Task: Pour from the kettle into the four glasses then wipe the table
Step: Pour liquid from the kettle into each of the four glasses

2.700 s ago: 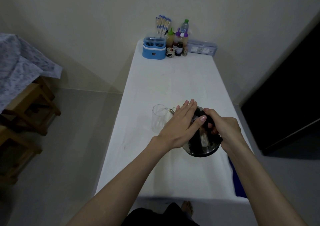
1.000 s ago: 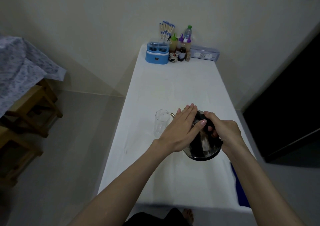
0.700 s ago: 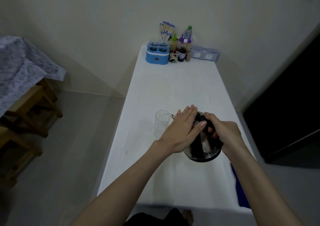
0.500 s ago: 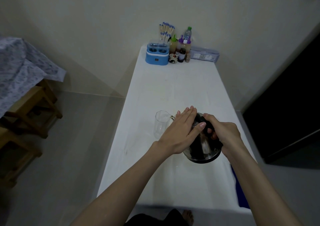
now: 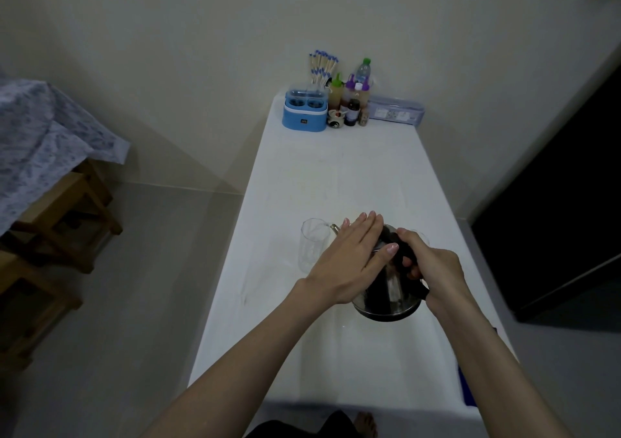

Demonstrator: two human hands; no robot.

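A steel kettle (image 5: 389, 298) with a black handle is tilted to the left over the white table (image 5: 336, 175), its spout at the rim of a clear glass (image 5: 311, 248). My right hand (image 5: 433, 269) is shut on the kettle's handle. My left hand (image 5: 353, 256) lies flat with fingers together on the kettle's lid. A second glass rim (image 5: 421, 235) peeks out behind my right hand. Other glasses are hidden by my hands.
A blue container (image 5: 305, 111), bottles (image 5: 353, 101), blue-tipped sticks (image 5: 322, 66) and a clear box (image 5: 396, 111) stand at the table's far end by the wall. A blue cloth (image 5: 466, 387) hangs at the near right edge. Wooden stools (image 5: 64, 222) stand left.
The kettle stays tilted at the glass with both hands in the same hold. Only the view has shifted slightly.
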